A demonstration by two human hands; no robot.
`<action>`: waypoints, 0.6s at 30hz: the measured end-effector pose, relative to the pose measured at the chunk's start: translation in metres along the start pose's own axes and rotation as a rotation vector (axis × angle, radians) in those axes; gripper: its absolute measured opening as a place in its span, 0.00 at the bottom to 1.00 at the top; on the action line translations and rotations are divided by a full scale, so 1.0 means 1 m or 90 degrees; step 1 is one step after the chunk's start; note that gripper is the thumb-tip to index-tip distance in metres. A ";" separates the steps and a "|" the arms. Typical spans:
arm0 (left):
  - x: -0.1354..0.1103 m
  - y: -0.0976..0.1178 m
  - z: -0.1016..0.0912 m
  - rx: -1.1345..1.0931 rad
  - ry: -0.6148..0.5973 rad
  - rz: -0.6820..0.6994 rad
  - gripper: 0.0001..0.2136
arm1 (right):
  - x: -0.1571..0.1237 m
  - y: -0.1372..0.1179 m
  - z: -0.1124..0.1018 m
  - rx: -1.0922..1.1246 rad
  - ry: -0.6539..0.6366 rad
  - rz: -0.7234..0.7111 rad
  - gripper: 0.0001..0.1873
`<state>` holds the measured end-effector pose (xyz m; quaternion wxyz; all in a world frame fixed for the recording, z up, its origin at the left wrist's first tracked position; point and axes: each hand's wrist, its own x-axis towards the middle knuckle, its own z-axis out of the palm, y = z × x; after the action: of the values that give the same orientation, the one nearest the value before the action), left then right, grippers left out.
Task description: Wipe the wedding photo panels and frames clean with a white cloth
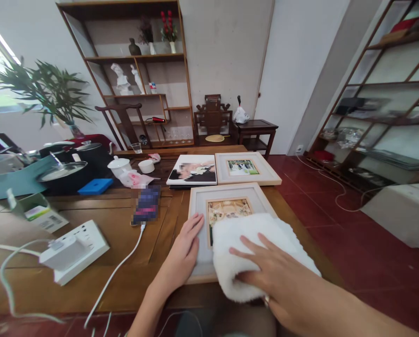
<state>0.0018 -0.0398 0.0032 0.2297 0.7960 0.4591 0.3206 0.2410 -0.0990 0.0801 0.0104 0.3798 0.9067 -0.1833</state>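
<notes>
the left hand (186, 245) is lying palm down along the left border of a light wooden frame (205, 260), fingers close together and pointing away; it is resting flat and gripping nothing. the right hand (278, 276) is reaching in from the lower right, 3 fingers spreading over a fluffy white cloth (272, 228); it is curving partway closed, its thumb tucking into the fold and holding the cloth. under that hand, the cloth is covering the frame's near right part and partly hiding the framed photo (227, 209).

beyond both hands, a 2nd frame (265, 171) is enclosing another photo (242, 167). well left of the left hand, an open box (50, 222) is containing something green and white. farther beyond that hand, a glass lid (64, 169) is covering a black pan (64, 186); i cannot tell what the small white cup (146, 166) is containing.
</notes>
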 end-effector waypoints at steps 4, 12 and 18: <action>0.002 0.001 -0.001 -0.002 -0.013 0.003 0.20 | 0.000 -0.005 0.005 0.005 0.023 0.009 0.37; 0.002 -0.001 -0.001 -0.007 -0.010 0.040 0.20 | 0.054 0.068 0.006 -0.160 0.215 0.088 0.36; 0.001 -0.001 -0.001 -0.013 0.002 0.055 0.20 | 0.110 0.074 -0.026 -0.222 0.271 0.033 0.34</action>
<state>0.0008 -0.0387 0.0039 0.2235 0.8121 0.4213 0.3361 0.2170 0.0330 0.0626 -0.1103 0.4253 0.8963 0.0600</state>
